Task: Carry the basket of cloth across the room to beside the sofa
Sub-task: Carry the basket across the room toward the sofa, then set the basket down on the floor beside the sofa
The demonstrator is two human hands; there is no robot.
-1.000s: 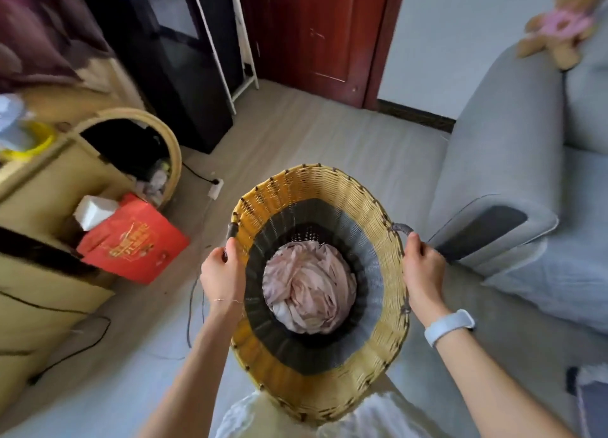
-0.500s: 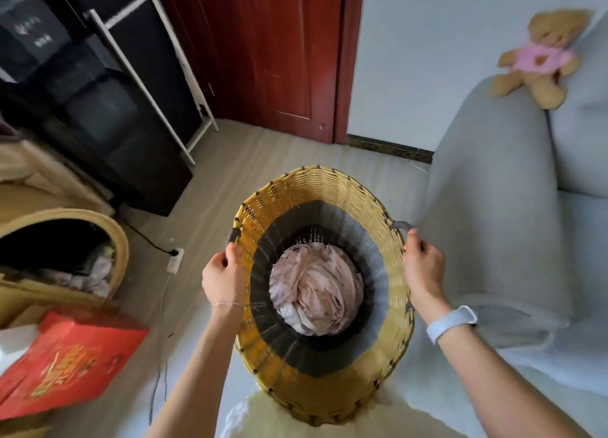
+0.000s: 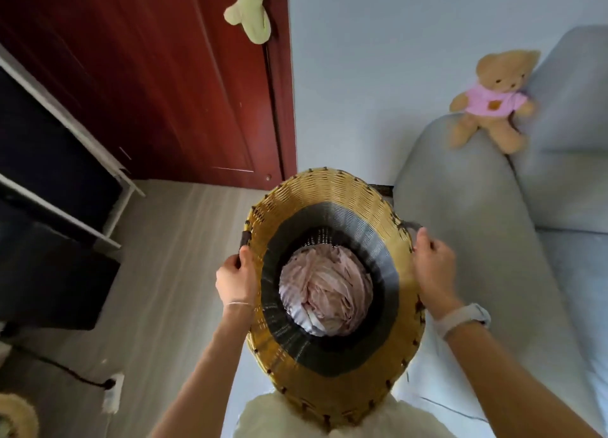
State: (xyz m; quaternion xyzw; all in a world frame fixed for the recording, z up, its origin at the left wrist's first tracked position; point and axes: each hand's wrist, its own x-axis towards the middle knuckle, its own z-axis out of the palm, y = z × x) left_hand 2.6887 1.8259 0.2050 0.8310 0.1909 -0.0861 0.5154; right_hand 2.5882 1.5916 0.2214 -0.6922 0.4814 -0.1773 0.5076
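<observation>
Sofa (image 3: 477, 207) in grey fabric fills the right side, a tan teddy bear in a pink shirt (image 3: 492, 100) perched on its far arm. Just left of it hangs the tall yellow-and-grey woven basket (image 3: 329, 201), crumpled pink cloth (image 3: 324, 294) at its bottom. Left hand (image 3: 235, 281) and right hand (image 3: 432, 261) each hold a closed grip on a side handle.

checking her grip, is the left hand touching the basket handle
Touching. The head view shows the left hand with fingers curled around the dark handle on the basket.
</observation>
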